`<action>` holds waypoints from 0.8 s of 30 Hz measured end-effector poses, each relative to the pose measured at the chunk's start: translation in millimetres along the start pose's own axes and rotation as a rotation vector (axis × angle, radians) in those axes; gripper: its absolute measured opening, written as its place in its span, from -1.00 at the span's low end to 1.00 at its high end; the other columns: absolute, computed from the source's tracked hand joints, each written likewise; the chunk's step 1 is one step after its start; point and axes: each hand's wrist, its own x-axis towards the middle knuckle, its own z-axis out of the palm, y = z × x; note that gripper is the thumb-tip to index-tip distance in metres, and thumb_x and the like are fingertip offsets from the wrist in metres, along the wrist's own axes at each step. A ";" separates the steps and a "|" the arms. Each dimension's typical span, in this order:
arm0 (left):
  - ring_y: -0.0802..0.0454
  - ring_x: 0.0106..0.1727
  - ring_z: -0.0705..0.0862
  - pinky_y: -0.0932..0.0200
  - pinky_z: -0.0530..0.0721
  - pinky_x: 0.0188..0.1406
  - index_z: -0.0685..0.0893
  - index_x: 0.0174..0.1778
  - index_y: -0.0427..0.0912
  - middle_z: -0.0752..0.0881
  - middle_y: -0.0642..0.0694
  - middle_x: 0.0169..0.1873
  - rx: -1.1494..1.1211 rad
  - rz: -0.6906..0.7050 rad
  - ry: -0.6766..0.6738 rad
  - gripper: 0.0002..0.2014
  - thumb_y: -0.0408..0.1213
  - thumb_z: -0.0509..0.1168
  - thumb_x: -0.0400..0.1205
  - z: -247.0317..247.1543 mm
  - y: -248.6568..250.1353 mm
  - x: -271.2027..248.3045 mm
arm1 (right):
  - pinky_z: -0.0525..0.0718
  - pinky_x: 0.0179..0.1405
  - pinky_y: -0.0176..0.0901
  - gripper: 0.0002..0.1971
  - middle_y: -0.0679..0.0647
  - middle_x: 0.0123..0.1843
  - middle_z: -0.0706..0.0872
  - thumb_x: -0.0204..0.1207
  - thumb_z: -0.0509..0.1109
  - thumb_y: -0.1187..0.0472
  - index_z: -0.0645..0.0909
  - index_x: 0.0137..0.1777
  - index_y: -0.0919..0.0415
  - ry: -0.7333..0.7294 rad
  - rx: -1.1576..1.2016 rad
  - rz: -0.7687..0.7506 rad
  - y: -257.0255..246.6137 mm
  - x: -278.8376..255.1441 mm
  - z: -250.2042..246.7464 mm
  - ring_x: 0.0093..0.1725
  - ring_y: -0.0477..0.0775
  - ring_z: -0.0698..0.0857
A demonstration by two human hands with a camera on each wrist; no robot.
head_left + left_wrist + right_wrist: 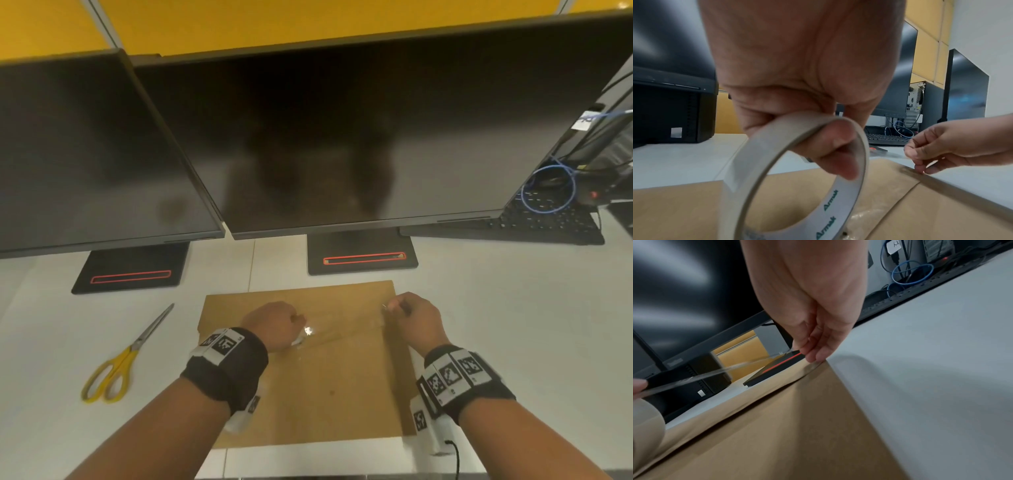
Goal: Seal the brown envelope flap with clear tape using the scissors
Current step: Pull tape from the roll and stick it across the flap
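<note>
In the head view, the brown envelope (308,370) is lying flat on the white tabletop (513,325), reaching almost to its near edge, with two dark monitors (308,144) standing behind it toward the far edge. The left hand (274,325) is hovering over the envelope's middle with fingers curled around the tape roll (301,337), mostly hidden beneath it, while the right hand (414,317) is pinching the free end of the clear tape strip (346,325) at the envelope's right edge, near its far right corner. The yellow-handled scissors (126,356) are lying untouched near the tabletop's left edge, well apart from both hands. In the left wrist view, the left hand (797,73) is gripping the tape roll (797,178) with a finger hooked through its core, where the printed word "Armak" is repeating in green letters; the right hand (945,149) is showing beyond, fingertips pressed together on the tape strip (931,180) at the envelope's (694,207) edge. In the right wrist view, the right hand (813,305) is holding its fingertips (813,356) down at the envelope's (797,434) corner, pinching the strip (705,376), which is stretching taut and raised above the flap toward the left; a monitor bezel (675,362) is carrying a blurred logo that cannot be read surely.
</note>
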 end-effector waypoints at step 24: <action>-0.10 0.10 0.72 0.09 0.64 0.00 0.69 0.10 -0.24 0.73 -0.15 0.09 0.518 0.023 0.010 -0.75 -0.47 0.15 0.63 25.5 71.7 1.2 | 0.45 -0.13 -0.20 -0.84 0.09 -0.14 0.66 0.59 0.21 0.35 0.60 -0.15 0.20 0.068 -0.117 -0.028 18.0 -9.5 -2.5 -0.17 0.09 0.59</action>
